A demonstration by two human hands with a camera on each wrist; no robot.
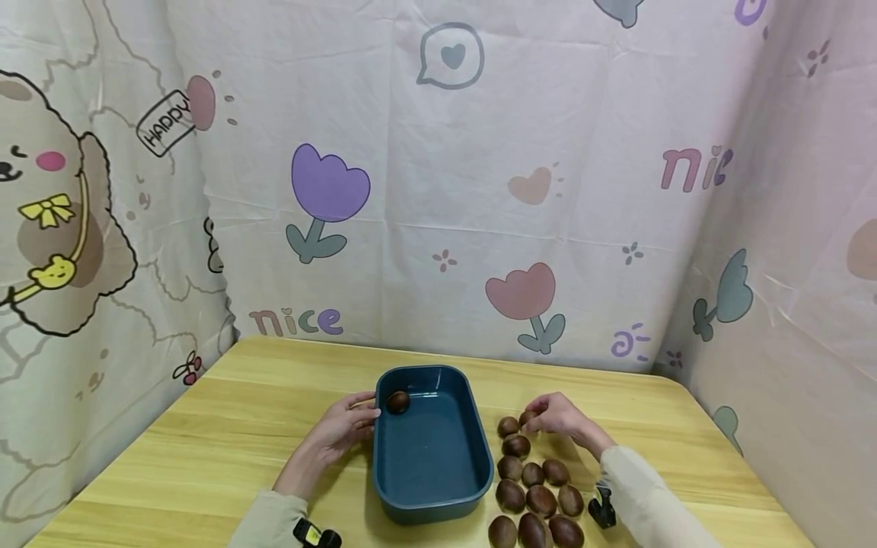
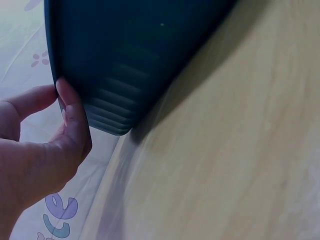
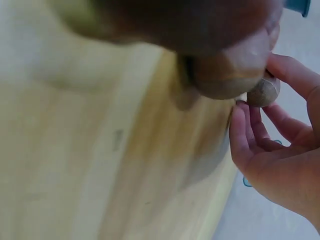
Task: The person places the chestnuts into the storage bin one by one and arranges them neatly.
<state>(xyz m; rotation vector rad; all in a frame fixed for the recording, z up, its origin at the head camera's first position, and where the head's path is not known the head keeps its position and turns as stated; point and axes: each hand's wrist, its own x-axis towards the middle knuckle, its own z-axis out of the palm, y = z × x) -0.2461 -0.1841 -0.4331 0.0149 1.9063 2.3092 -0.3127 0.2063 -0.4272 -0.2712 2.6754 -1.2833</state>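
Note:
A deep dark-blue rectangular tub point(image 1: 432, 506) stands on the table with one chestnut point(image 1: 398, 402) inside, near its far left corner. My left hand point(image 1: 346, 426) holds the tub's left rim; in the left wrist view, the fingers and thumb of that hand point(image 2: 45, 150) pinch the edge of the ribbed wall. To the right of the tub, several chestnuts point(image 1: 541, 501) lie in rough rows. At the far end of these rows my right hand point(image 1: 558, 418) pinches a chestnut point(image 3: 263, 91) between thumb and fingers, close to the table. The hand partly hides this chestnut in the head view.
The wooden table point(image 1: 294, 380) ends at a printed curtain point(image 1: 438, 190) behind it and on both sides. Small black wrist devices point(image 1: 603, 508) sit at both sleeves. Large blurred chestnuts point(image 3: 230, 70) fill the top of the right wrist view.

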